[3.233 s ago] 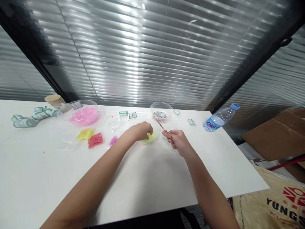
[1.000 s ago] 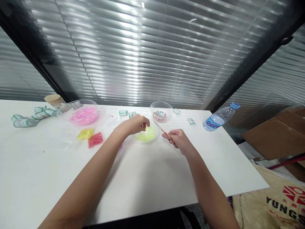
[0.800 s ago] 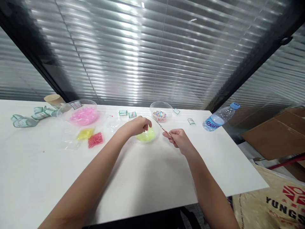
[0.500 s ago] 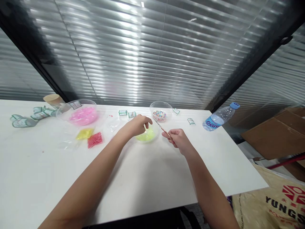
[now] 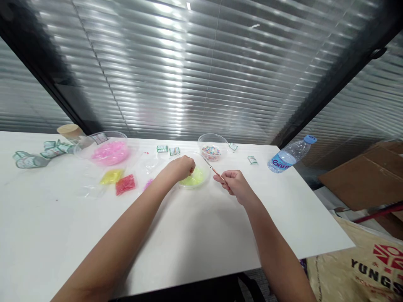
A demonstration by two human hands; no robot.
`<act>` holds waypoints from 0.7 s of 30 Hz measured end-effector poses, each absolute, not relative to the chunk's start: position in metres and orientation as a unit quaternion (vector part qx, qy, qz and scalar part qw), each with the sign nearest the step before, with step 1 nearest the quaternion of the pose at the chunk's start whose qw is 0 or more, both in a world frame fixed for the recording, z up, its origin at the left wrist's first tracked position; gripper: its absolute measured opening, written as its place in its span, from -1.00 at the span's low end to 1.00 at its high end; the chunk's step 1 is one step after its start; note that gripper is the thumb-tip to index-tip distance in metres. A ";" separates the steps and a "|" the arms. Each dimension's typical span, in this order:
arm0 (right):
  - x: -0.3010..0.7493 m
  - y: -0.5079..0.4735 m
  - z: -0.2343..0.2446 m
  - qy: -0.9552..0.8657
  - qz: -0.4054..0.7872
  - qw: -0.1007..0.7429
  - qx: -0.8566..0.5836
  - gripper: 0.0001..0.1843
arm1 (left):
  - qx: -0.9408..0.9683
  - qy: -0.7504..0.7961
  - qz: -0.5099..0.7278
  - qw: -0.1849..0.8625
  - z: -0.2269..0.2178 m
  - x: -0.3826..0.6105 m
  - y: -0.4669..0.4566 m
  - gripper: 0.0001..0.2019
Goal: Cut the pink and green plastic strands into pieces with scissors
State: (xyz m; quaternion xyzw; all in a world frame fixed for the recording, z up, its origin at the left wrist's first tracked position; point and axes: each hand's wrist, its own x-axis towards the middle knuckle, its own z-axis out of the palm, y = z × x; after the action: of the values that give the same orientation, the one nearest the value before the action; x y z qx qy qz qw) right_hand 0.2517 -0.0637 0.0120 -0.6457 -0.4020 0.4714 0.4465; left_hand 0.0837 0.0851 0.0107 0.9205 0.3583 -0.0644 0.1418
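My right hand (image 5: 236,185) is closed round the copper-coloured handles of a slim pair of scissors (image 5: 215,170), whose silver blades point up and left. Over a shallow clear bowl (image 5: 206,181) hangs my left hand (image 5: 183,167), fingers curled down and closed at the left of the bowl's middle. Whatever the fingertips hold, if anything, is hidden. Yellow-green material (image 5: 197,177) lies in that bowl. Just behind it stands a deeper clear bowl (image 5: 224,142) with multicoloured beads (image 5: 211,152); the scissors' tip reaches in front of it.
Left on the white table (image 5: 201,235) are a clear bowl of pink material (image 5: 111,152), a yellow packet (image 5: 112,176), a red packet (image 5: 125,184) and a wooden-lidded jar (image 5: 69,131). Several small green-and-white packets (image 5: 162,149) lie about. A water bottle (image 5: 291,155) leans at right.
My left hand has lowered slightly toward the shallow bowl, and its fingers have curled in. My right hand and the scissors stay almost where they were.
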 end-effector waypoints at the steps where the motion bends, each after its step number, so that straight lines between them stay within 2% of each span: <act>1: 0.252 -0.064 0.012 -0.402 0.471 0.446 -0.646 -0.38 | 0.920 0.360 -0.066 0.141 0.010 0.084 0.085 -0.81; 9: 0.253 -0.064 0.011 -0.407 0.477 0.451 -0.635 -0.37 | 0.927 0.331 0.026 0.173 0.033 0.070 0.086 -0.81; 14: 0.254 -0.065 0.012 -0.422 0.499 0.445 -0.613 -0.40 | 0.888 0.289 0.148 0.325 0.053 0.054 0.090 -0.80; 18: 0.253 -0.066 0.011 -0.434 0.501 0.438 -0.607 -0.40 | 0.859 0.269 0.153 0.407 0.055 0.048 0.093 -0.85; 21: 0.252 -0.066 0.012 -0.442 0.499 0.429 -0.610 -0.39 | 0.846 0.279 0.146 0.431 0.055 0.048 0.094 -0.80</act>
State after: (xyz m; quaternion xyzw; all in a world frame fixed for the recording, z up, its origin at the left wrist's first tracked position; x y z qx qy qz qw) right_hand 0.2519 -0.0664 0.0119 -0.6099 -0.4423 0.4988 0.4285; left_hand 0.0483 0.0937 0.0555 0.8455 0.2787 0.1460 0.4314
